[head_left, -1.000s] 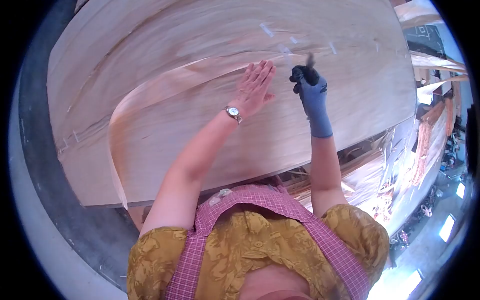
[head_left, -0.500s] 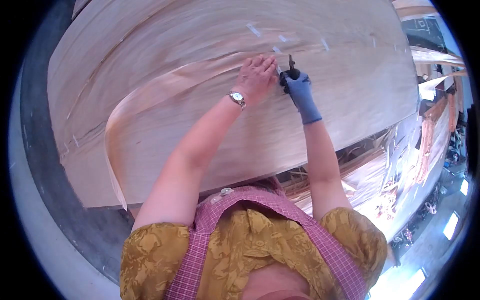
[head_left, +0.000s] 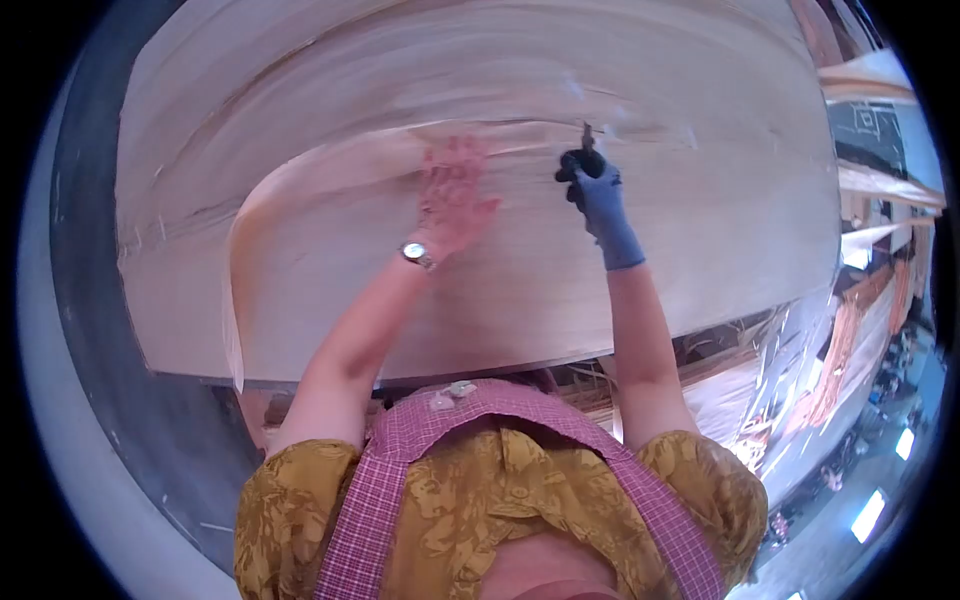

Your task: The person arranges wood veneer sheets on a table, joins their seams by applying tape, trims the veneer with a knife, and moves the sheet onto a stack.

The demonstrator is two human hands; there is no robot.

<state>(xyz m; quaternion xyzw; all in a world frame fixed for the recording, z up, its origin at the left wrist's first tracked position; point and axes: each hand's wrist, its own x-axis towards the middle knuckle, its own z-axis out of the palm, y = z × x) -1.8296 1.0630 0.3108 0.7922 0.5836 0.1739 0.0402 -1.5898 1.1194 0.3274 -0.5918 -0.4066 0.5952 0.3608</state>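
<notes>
A large pale wood veneer sheet (head_left: 520,290) lies before me. Across it runs a loose curled veneer strip (head_left: 300,170), its left end hanging over the near edge. My left hand (head_left: 455,200), bare and with a watch at the wrist, is spread over the sheet by the strip; motion blurs its fingers, and I cannot tell whether it touches. In a blue glove with dark fingers, my right hand (head_left: 595,185) is closed around a small dark knife-like tool (head_left: 587,135). The tool points away from me, at the strip's right end. Its handle is hidden in the glove.
Whitish tape pieces (head_left: 615,115) are blurred on the sheet beyond my right hand. Veneer scraps (head_left: 730,370) lie below the sheet's near right edge. More strips (head_left: 870,85) stick out at the right. Grey floor (head_left: 90,300) borders the left side.
My left hand has moved left, away from the right hand, and its fingers have spread. The right hand stays near the same place with the tool. The view has shifted slightly.
</notes>
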